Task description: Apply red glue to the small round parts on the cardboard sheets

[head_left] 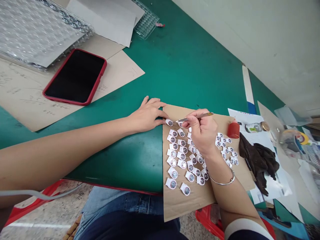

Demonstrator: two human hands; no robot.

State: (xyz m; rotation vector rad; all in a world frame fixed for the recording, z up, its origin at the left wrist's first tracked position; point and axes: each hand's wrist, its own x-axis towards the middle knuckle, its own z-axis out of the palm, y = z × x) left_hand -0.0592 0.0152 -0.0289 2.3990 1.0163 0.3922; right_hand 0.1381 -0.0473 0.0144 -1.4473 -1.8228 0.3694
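Note:
My left hand (147,115) rests on the green table at the left edge of a brown cardboard sheet (180,206). Its fingers are spread, and the thumb and index fingertips lie against the edge of a small white tag with a round metallic disc (169,122). My right hand (202,130) is closed around slim metal tweezers (198,116), whose pointed end reaches left to that same tag. Rows of similar white tags (172,162) lie on the cardboard below both hands. My right hand and forearm hide part of these rows.
A red squeeze bottle (233,129) and a dark crumpled cloth (260,160) lie to the right, near a small jar (257,127). At the left a red-cased phone (75,76) sits on paper beside clear blister trays (37,30). A white cable (37,193) crosses the lower left.

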